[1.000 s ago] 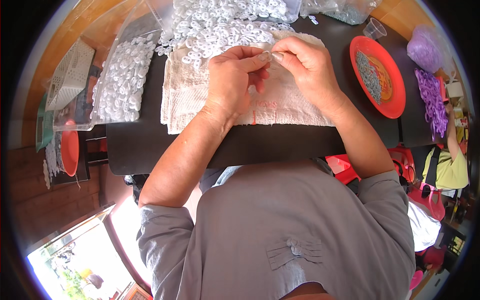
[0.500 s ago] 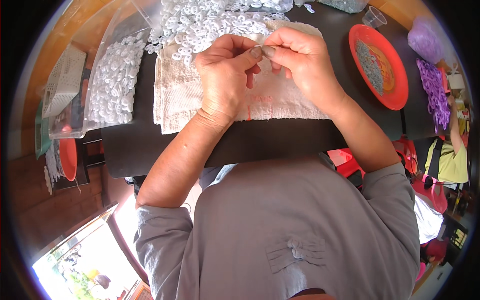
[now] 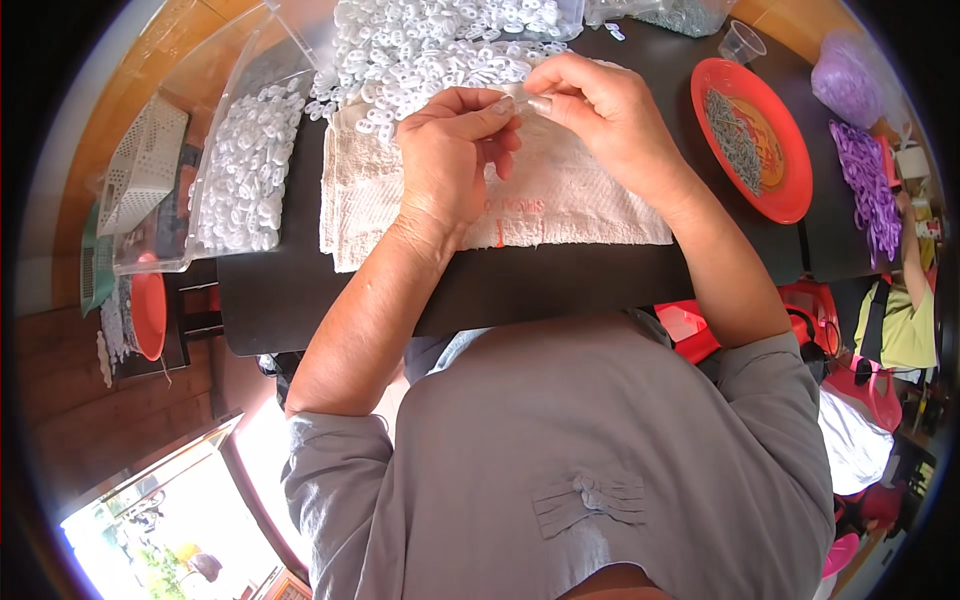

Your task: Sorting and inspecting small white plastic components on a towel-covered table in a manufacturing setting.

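My left hand (image 3: 452,150) and my right hand (image 3: 600,112) meet fingertip to fingertip above a white towel (image 3: 570,205) on a black table (image 3: 560,290). Between the fingertips they pinch a small clear plastic piece (image 3: 520,98). Just beyond the hands lies a heap of small white plastic rings (image 3: 430,45), spilling onto the towel's far edge.
A clear bin of white plastic pieces (image 3: 245,165) stands left of the towel. A red plate with grey metal bits (image 3: 750,140) sits at the right, with purple pieces (image 3: 865,185) beyond it. A small clear cup (image 3: 742,42) stands at the back. Another person (image 3: 900,310) sits far right.
Both hands stay joined over the towel, working the small piece between the fingertips; the view has shifted slightly.
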### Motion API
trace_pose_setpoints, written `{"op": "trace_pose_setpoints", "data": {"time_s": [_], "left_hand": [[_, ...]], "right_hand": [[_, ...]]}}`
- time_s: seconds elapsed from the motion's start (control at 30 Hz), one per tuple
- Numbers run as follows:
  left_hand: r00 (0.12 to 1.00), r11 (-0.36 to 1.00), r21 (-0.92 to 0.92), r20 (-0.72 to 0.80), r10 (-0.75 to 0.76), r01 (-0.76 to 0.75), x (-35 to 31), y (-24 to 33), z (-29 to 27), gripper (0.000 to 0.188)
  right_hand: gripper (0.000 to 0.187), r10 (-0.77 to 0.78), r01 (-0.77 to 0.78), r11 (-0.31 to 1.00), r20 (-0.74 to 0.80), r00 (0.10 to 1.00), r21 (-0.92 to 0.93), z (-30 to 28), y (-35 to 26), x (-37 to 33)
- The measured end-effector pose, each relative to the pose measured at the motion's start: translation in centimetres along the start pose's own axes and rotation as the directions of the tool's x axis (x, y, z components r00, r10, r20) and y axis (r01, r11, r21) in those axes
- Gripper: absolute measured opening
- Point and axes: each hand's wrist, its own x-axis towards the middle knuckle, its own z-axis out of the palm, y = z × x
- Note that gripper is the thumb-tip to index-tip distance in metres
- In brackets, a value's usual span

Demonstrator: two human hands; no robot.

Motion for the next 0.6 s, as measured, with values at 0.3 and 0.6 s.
{"op": "trace_pose_setpoints", "data": {"time_s": [0.3, 0.6], "left_hand": [[0.999, 0.999, 0.027, 0.039, -0.023, 0.022, -0.1, 0.5, 0.2, 0.011], [0.999, 0.996, 0.092, 0.041, 0.012, -0.015, -0.6, -0.4, 0.5, 0.008]], "right_hand": [[0.007, -0.127, 0.127, 0.99, 0.008, 0.992, -0.066, 0.2, -0.2, 0.2], [0.004, -0.026, 0.026, 0.999, 0.024, 0.999, -0.022, 0.9, -0.7, -1.0]]}}
